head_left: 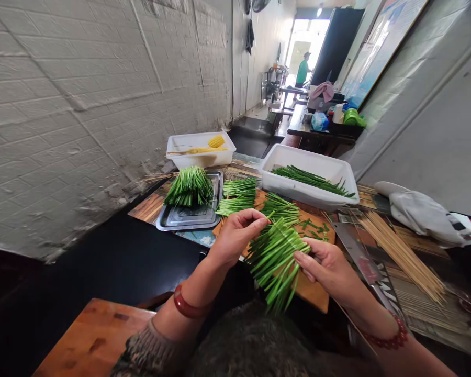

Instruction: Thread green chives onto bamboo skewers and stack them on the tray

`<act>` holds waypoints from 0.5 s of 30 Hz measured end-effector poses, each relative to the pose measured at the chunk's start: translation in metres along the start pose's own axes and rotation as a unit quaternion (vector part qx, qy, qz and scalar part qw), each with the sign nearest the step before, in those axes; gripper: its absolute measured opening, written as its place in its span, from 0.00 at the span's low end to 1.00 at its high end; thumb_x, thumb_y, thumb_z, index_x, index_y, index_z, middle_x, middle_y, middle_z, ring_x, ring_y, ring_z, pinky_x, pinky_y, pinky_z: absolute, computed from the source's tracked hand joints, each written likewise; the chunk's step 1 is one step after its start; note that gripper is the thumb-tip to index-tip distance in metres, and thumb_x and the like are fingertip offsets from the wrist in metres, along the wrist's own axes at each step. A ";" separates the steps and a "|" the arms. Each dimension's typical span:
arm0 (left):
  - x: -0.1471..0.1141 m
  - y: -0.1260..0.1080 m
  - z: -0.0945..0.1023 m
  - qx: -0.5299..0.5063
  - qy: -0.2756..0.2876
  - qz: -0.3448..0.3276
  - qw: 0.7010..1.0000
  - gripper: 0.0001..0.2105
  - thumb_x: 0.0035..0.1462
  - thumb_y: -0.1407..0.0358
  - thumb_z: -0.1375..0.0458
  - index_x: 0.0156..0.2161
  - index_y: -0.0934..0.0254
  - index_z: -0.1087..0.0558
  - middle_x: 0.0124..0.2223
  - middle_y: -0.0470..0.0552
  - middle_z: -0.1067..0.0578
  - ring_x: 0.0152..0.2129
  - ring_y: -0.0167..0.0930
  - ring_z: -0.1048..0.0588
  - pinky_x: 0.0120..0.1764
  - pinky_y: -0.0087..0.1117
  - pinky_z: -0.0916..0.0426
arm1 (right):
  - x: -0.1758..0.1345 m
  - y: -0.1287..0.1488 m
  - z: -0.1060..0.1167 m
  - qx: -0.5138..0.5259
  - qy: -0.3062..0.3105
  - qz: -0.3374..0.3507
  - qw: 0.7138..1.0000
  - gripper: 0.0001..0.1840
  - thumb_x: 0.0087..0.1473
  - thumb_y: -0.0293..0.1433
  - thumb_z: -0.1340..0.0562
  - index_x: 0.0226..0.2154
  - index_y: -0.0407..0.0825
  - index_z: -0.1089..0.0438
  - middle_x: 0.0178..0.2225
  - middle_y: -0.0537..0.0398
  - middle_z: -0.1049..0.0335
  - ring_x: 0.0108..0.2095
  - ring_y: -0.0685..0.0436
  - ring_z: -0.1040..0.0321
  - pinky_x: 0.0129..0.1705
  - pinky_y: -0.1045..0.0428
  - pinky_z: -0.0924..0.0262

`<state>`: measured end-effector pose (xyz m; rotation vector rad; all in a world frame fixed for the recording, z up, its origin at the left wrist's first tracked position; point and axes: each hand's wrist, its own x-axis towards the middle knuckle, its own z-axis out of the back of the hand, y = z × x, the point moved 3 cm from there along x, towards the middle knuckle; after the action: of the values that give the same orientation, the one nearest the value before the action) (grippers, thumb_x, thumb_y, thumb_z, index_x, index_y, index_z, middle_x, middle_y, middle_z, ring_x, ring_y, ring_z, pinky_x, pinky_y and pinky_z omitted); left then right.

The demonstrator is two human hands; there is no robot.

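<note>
My right hand (325,267) is closed on the end of a row of cut garlic chives (280,259), which seem to be threaded side by side; the skewer itself is mostly hidden. At the row's far end, my left hand (241,235) pinches a green chive stalk between thumb and forefinger. Beneath both hands lies a wooden cutting board (317,296). More chive rows (239,193) and a loose chive pile (280,208) rest on and beside it, with short green scraps (314,229). A metal tray (168,221) to the left carries a heap of skewered chives (190,186).
A white tub (270,175) with long chives stands at the back right. Another white tub (176,159) holds yellow skewered food (215,141). A cleaver (355,248) and bamboo skewers (404,256) lie right, near a whitish bag (419,212). A person (303,69) stands by the far doorway.
</note>
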<state>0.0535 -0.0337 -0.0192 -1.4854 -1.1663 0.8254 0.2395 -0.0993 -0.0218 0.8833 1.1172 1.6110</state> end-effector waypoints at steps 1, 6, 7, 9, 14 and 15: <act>0.000 0.001 0.000 -0.005 -0.004 0.004 1.000 0.13 0.49 0.58 0.33 0.28 0.67 0.26 0.27 0.46 0.28 0.21 0.21 0.37 0.24 0.24 0.44 | 0.000 -0.001 0.000 -0.002 0.000 0.002 1.000 0.15 0.61 0.38 0.43 0.26 0.49 0.38 0.20 0.64 0.46 0.20 0.53 0.50 0.22 0.55 0.54; -0.002 0.002 0.001 -0.036 -0.018 0.020 0.999 0.12 0.45 0.59 0.31 0.32 0.66 0.23 0.25 0.43 0.30 0.18 0.19 0.42 0.22 0.24 0.49 | 0.000 -0.007 0.000 -0.011 0.000 -0.001 1.000 0.15 0.62 0.39 0.43 0.26 0.48 0.37 0.20 0.63 0.46 0.20 0.53 0.50 0.22 0.55 0.54; -0.002 0.002 0.001 -0.037 -0.021 0.019 0.999 0.12 0.45 0.60 0.31 0.32 0.66 0.23 0.24 0.43 0.30 0.18 0.19 0.43 0.22 0.24 0.50 | 0.000 -0.007 0.000 -0.012 0.000 -0.004 1.000 0.15 0.62 0.39 0.43 0.26 0.48 0.37 0.20 0.63 0.46 0.19 0.53 0.50 0.22 0.55 0.54; -0.002 0.001 0.001 -0.035 -0.026 0.016 0.999 0.12 0.45 0.59 0.31 0.31 0.67 0.23 0.26 0.45 0.28 0.18 0.19 0.42 0.22 0.24 0.49 | 0.001 -0.007 0.000 -0.019 0.000 -0.001 1.000 0.15 0.62 0.39 0.43 0.26 0.48 0.37 0.19 0.63 0.46 0.19 0.53 0.50 0.22 0.55 0.54; -0.001 -0.001 0.002 -0.030 -0.035 0.008 0.999 0.11 0.46 0.60 0.32 0.29 0.67 0.24 0.28 0.46 0.26 0.19 0.19 0.41 0.23 0.24 0.48 | 0.001 0.003 -0.002 -0.025 -0.003 0.022 0.999 0.15 0.61 0.38 0.43 0.26 0.48 0.36 0.20 0.63 0.47 0.19 0.53 0.51 0.22 0.55 0.54; -0.002 -0.001 0.002 -0.029 -0.037 0.007 0.999 0.11 0.46 0.60 0.32 0.29 0.67 0.24 0.27 0.46 0.27 0.19 0.20 0.40 0.23 0.24 0.47 | 0.001 0.005 -0.003 -0.024 -0.001 0.023 0.999 0.15 0.61 0.38 0.43 0.26 0.48 0.36 0.20 0.63 0.46 0.19 0.52 0.51 0.21 0.55 0.54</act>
<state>0.0510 -0.0347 -0.0186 -1.5222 -1.2457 0.8680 0.2354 -0.0994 -0.0178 0.8861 1.0597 1.6669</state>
